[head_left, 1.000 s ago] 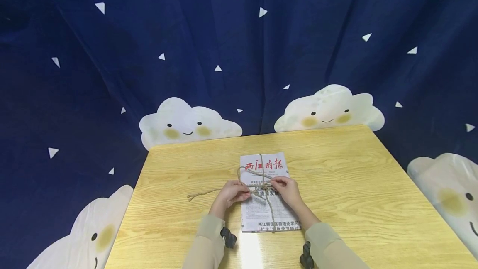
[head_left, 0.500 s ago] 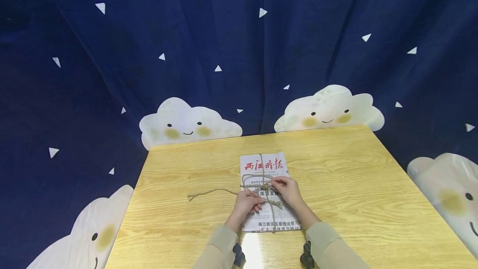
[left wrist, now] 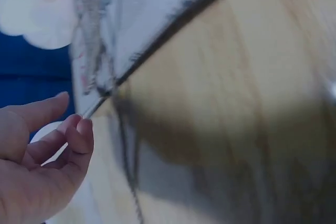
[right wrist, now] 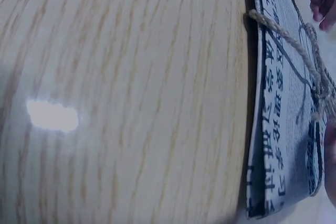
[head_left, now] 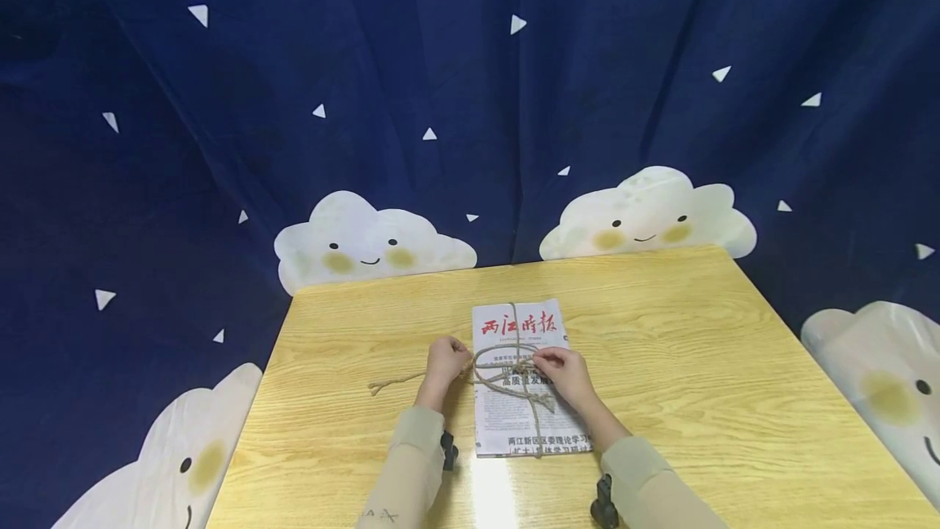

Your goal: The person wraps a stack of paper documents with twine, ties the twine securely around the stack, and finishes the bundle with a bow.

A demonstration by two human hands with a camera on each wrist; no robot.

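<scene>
A folded newspaper stack (head_left: 507, 423) with a red title lies on the wooden table, bound crosswise by brown twine (head_left: 539, 431). Near its middle, my right hand (head_left: 569, 378) pinches the twine beside the knot (head_left: 522, 366). A loose loop spreads left of the knot, and a frayed end points to the lower right. My left hand (head_left: 445, 366) is at the stack's left edge, close to the other twine tail (head_left: 396, 382). In the left wrist view its thumb (left wrist: 44, 109) stands apart from the bent fingers (left wrist: 79, 142), with nothing between them.
The wooden table (head_left: 661, 333) reaches out on both sides of the stack. Behind it hangs a dark blue curtain (head_left: 411, 47) with white triangles and smiling clouds. A black camera (head_left: 604, 503) is strapped at the right wrist.
My left hand carried a twine end rightward over the stack, let it go there, then moved back to the left edge. The loop now lies rounder across the paper. My right hand stays put.
</scene>
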